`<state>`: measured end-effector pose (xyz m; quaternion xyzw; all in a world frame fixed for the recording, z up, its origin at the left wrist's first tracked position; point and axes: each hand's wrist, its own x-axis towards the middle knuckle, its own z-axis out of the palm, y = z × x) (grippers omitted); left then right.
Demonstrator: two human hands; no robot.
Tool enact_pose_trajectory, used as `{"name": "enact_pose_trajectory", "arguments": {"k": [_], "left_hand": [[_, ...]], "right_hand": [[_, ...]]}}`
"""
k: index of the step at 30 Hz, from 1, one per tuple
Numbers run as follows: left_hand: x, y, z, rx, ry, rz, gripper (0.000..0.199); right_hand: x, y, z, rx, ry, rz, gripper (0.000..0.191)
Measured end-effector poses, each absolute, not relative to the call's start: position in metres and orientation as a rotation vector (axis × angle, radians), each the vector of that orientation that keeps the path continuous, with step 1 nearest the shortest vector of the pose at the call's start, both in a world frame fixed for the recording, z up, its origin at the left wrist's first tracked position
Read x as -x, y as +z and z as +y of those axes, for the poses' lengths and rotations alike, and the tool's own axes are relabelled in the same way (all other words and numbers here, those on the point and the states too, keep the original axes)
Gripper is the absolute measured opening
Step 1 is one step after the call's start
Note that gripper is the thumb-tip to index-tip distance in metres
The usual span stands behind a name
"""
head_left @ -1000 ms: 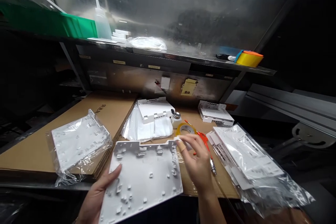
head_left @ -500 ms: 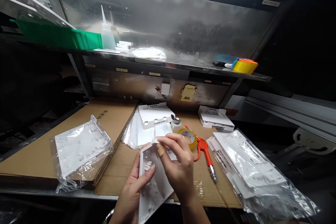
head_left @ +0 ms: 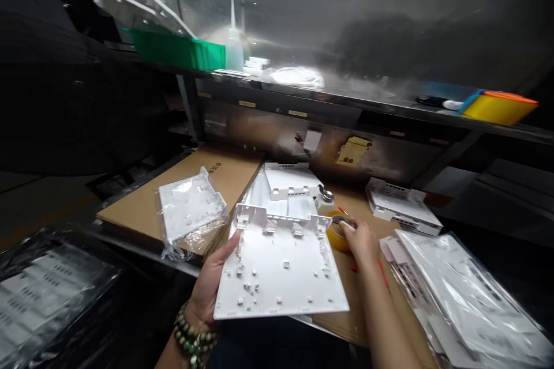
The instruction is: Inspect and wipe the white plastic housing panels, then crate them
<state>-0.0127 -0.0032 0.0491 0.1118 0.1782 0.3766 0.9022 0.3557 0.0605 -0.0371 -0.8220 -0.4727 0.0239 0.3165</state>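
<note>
Two hands work here: your left hand [head_left: 212, 288] grips the white plastic panel [head_left: 281, 268]; keep it level while your right hand [head_left: 361, 240] pinches the tape roll [head_left: 336, 234].

plain white plastic panel [head_left: 281, 268], yellow tape roll [head_left: 336, 234], brown cardboard [head_left: 182, 190], green bin [head_left: 177, 51], yellow-orange tape [head_left: 497, 106] up top

The cardboard-covered bench [head_left: 225, 176] bears a bagged white panel [head_left: 190, 210]; right of it, a tape roll [head_left: 336, 235].
</note>
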Motion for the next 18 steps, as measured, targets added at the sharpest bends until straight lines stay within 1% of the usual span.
{"name": "enact_pose_trajectory", "arguments": {"k": [3,6,8,11,14,18], "left_hand": [[0.017,0.056,-0.002,-0.252,0.764,0.257,0.064],[0.024,0.059,0.002,-0.251,0.794,0.262,0.065],[0.03,0.059,0.004,-0.24,0.821,0.279,0.068],[0.04,0.058,0.005,-0.23,0.847,0.292,0.069],[0.047,0.055,0.005,-0.227,0.858,0.293,0.07],[0.05,0.05,0.003,-0.228,0.867,0.282,0.067]], "right_hand": [[-0.369,-0.05,0.053,2.245,0.055,-1.304,0.053],[-0.395,-0.055,0.027,2.359,0.052,-1.28,0.061],[-0.416,-0.061,0.005,2.472,0.124,-1.275,0.064],[-0.438,-0.074,-0.023,2.598,0.27,-1.303,0.065],[-0.444,-0.084,-0.036,2.665,0.337,-1.314,0.069],[-0.445,-0.086,-0.035,2.703,0.407,-1.286,0.062]]}}
